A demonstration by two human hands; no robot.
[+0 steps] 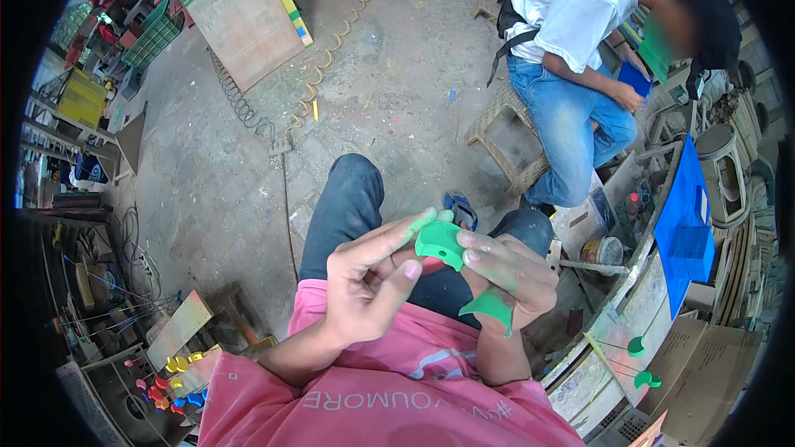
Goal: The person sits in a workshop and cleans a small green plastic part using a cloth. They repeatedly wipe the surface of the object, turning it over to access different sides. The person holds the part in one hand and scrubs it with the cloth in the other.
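A small green curved piece (pixel 440 244) with a dark hole in its edge is held up before my lap. My right hand (pixel 522 277) pinches its right end between the fingers. A second green piece with pointed corners (pixel 490 308) is tucked in the lower part of that same hand. My left hand (pixel 373 273) has its fingertips on the first piece's upper left edge, with the thumb bent just below it and off the piece. Green smears show on the fingers of both hands. What the left fingers do behind the piece is partly hidden.
At right, green pieces (pixel 636 346) stand on thin rods by a worn bench (pixel 592 381); a blue panel (pixel 686 228) lies beyond. A seated co-worker (pixel 571 58) holds a blue piece. Coloured pieces (pixel 170 381) sit lower left. A coiled hose (pixel 319 74) crosses the floor near a leaning board (pixel 244 25).
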